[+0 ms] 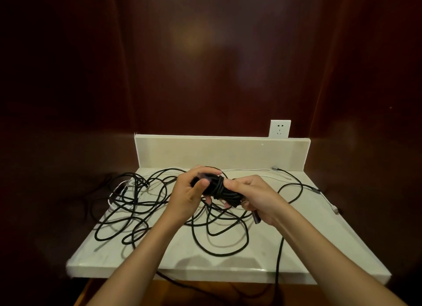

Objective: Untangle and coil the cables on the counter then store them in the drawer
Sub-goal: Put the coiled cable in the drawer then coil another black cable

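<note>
While both hands clamp the coil [220,188] above the counter [182,255]: left hand [187,196] wraps the tail, right hand [255,198] pinches the bundle. Advisable: keep turns snug, tuck the end under.

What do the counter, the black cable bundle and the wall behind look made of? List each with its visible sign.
Counter: looks like pale polished stone, perhaps marble; smooth, with soft reflections and a matching upstand.
Black cable bundle, gripped by the left hand and the right hand: a matte, faintly textured jacket, possibly braided fabric; too small to be sure.
Wall: dark reddish, glossy, likely lacquered wood, with hazy light glare.
</note>
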A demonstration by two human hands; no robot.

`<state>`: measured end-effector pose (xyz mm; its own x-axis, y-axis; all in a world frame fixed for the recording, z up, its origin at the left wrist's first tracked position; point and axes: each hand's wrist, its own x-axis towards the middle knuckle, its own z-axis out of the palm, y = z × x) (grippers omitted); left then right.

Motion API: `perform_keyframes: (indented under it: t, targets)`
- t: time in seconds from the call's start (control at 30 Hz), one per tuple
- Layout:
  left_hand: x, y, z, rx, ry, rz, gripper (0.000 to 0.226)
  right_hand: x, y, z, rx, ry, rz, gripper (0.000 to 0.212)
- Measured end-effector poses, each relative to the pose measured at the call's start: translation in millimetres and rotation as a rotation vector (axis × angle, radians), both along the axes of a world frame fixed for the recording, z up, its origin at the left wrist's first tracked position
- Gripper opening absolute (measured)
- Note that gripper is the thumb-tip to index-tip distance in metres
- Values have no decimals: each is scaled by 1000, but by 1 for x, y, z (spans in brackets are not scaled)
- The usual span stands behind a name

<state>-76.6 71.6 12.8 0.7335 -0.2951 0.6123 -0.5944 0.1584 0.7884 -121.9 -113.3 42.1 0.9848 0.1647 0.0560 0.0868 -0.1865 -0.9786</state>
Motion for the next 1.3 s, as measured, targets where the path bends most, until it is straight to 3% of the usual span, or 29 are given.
perform_keyframes:
  t: [0.07, 0.13, 0.27, 0.37, 0.5, 0.63, 0.7, 0.77, 0.8, 0.9, 1.03, 1.17, 1.3]
  targets:
    - [-2, 4, -2, 19, 88, -55, 84, -1, 0, -4, -31, -132, -57, 23]
    - [-6, 7, -3, 1, 297, -151, 83, -3, -2, -6, -104, -249, -98, 8]
    - [-12, 7, -2, 41, 701, -332, 59, -9, -5, -15, -479, -523, -209, 36]
    - [-14, 5, -1, 191, 736, -329, 46, -10, -5, -25, -596, -591, -237, 47]
    - [-10, 1, -6, 201, 762, -257, 47, -11, -10, -20, -810, -494, -208, 54]
    - [-2, 2, -9, 125, 780, -133, 39, -12, -18, -3, -900, -441, -76, 34]
    - [1, 1, -10, 89, 785, -96, 31, -13, -22, 5, -1004, -470, -101, 19]
    - [2, -1, -12, 58, 800, -81, 29, -14, -22, 12, -1188, -444, -145, 17]
    - [2, -3, -13, 36, 815, -70, 29, -13, -22, 13, -1183, -414, -160, 17]
    - [5, -5, -16, -67, 878, -13, 24, -11, -29, 18, -899, -318, -157, 6]
    - [6, -4, -17, -191, 968, -2, 15, -10, -35, 28, -441, -226, -160, 10]
    - [4, -10, -15, -228, 997, -34, 14, -3, -24, 21, 115, -171, -215, 39]
    - [6, -14, -17, -310, 999, -12, 14, 3, -5, 9, 424, -78, -324, 15]
